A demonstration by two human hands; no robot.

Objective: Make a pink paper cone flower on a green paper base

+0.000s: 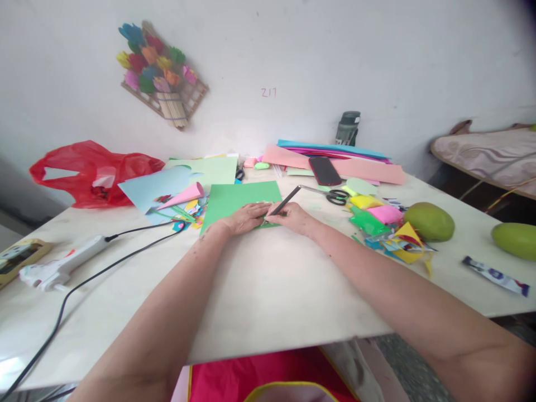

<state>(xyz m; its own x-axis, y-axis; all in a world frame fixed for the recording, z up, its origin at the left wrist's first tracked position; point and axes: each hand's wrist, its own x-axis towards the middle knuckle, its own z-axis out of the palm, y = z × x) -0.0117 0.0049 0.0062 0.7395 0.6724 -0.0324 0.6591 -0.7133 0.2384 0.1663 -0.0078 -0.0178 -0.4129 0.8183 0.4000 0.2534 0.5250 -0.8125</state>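
A sheet of green paper lies on the pale table in front of me. My left hand rests flat on its near part, fingers stretched toward the right. In my right hand is a dark pencil or pen, its upper end leaning to the right and its lower end at the paper beside my left fingertips. The exact tip is too small to make out. To the left of the sheet is a pink paper cone among colored paper scraps.
A white glue gun with a black cord lies at left, below a red plastic bag. Scissors, a phone, clay packets and green fruit sit at right. Stacked colored sheets line the wall.
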